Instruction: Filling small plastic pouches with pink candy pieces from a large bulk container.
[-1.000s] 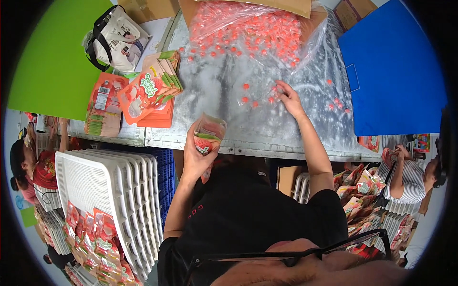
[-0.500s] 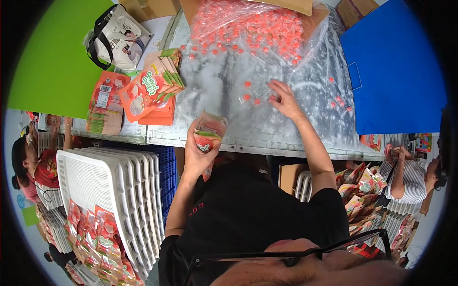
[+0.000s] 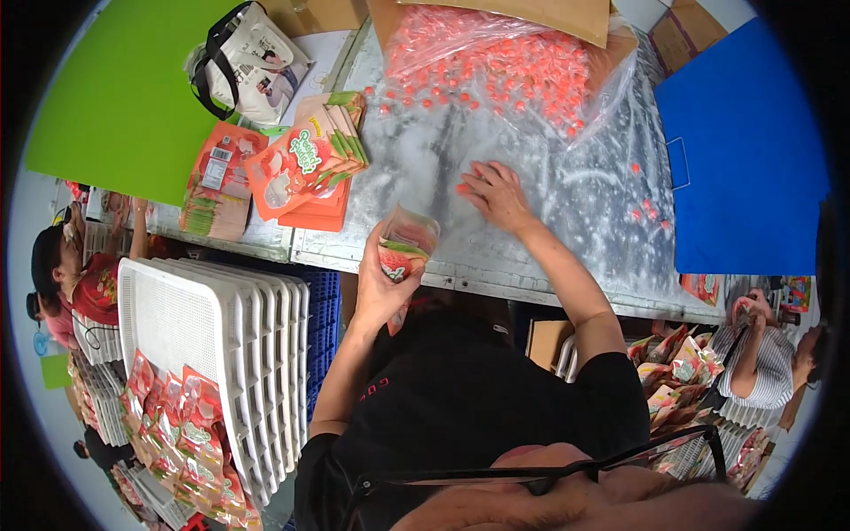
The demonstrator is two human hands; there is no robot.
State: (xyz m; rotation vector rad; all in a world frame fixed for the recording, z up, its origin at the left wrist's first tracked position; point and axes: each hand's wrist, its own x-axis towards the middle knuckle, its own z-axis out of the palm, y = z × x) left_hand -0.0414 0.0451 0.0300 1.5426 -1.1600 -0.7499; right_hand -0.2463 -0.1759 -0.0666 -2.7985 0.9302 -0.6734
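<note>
My left hand (image 3: 388,288) is wrapped round a red and green candy pouch (image 3: 400,257), held upright with its clear top gaping, in front of the table edge. What lies inside the pouch I cannot make out. Out over the metal tabletop, my right hand (image 3: 498,196) has its fingers bent down onto small red wrapped candies. One red candy (image 3: 462,188) shows at its fingertips; the rest are covered by the hand. Beyond it lies a heap of the same candies (image 3: 531,84) in clear plastic, spilling from a cardboard box (image 3: 522,16).
Stacks of flat pouches (image 3: 305,159) lie left on the table, near a white tote bag (image 3: 257,71). A blue panel (image 3: 744,150) borders the right side. White trays (image 3: 177,301) with filled pouches (image 3: 181,425) stand lower left. Other people work at both sides.
My right hand has moved left and come down over the loose candies, covering most of them. My left hand keeps its hold on the pouch. The whole view has shifted slightly.
</note>
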